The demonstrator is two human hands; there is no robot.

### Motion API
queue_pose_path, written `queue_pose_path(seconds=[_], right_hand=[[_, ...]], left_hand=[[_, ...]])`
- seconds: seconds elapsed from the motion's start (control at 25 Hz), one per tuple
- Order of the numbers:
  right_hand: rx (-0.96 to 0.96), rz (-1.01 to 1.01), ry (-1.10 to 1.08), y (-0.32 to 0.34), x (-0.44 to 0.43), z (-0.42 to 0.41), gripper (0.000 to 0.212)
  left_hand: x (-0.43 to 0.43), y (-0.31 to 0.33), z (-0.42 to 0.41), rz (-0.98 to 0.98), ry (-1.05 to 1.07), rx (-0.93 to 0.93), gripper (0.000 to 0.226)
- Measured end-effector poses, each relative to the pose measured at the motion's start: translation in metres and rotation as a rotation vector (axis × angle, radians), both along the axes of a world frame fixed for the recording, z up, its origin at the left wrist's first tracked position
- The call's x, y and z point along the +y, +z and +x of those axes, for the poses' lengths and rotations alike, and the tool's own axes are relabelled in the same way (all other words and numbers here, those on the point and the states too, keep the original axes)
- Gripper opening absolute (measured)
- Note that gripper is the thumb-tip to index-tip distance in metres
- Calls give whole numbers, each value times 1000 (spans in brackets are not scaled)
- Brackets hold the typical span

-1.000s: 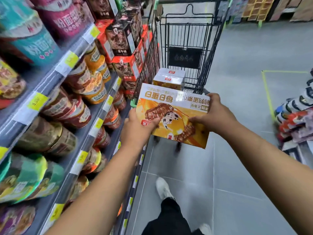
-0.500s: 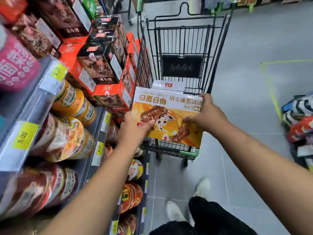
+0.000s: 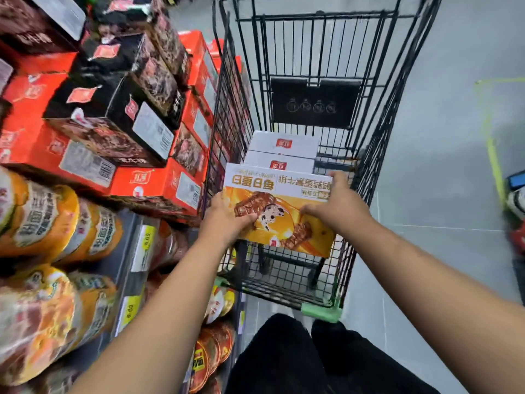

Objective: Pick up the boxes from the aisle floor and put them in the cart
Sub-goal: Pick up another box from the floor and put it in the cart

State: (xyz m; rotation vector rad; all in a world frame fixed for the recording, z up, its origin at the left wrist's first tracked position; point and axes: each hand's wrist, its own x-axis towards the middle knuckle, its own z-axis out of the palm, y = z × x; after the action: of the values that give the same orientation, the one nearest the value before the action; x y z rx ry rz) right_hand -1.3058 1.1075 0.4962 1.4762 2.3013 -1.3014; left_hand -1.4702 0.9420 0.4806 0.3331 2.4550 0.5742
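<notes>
— Holding what, and where?

— Grips a flat yellow-and-white cardboard box (image 3: 279, 211) with both hands. Pinches the near left corner with the left hand (image 3: 224, 220), thumb over the printed face. Wraps the right hand (image 3: 338, 206) across the right side, fingertips hooked on the far edge. Keeps it tilted, above the wire bottom of the black wire shopping cart (image 3: 312, 89), close to the left wall.

— Changed how within the last second?

— Hangs no longer over the grey tiled floor (image 3: 440, 194), short of the cart's near end, as in the view from a second ago. Appears at the near rim in the view from half a second ago. Sits now between the walls and lower, far edge touching or just beside the nearer of two white boxes (image 3: 295, 163) by the left wall. Cannot tell which from this angle. Same two-handed grip throughout.

— Meaning what for the task?

— Looks like the placing step almost done: only lowering and letting go left for this one. Shows no further boxes on the aisle floor from here, though much of that floor lies out of view.

— Anything to watch?

— Probably best to ease it down against the white pair rather than drop it. Worth keeping the left knuckles clear of the wall wires, with the red and black cartons (image 3: 85, 155) on the shelf (image 3: 133, 251) pressing close on that side.
</notes>
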Motion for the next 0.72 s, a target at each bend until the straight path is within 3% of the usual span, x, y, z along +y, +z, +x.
queue_pose_path(seconds=[0.4,0.56,0.72], right_hand=[[-31,-124,-169,-128,-8,-49,82],[44,-90,-280,-175,-8,-60,79],[221,-101,-462,-207,-6,-65,67]], left_hand=[[20,-120,-42,11,141,-235,108],[36,-157,-48,-77,107,-197,112],[49,-184,-53,-31,73,-140,118]])
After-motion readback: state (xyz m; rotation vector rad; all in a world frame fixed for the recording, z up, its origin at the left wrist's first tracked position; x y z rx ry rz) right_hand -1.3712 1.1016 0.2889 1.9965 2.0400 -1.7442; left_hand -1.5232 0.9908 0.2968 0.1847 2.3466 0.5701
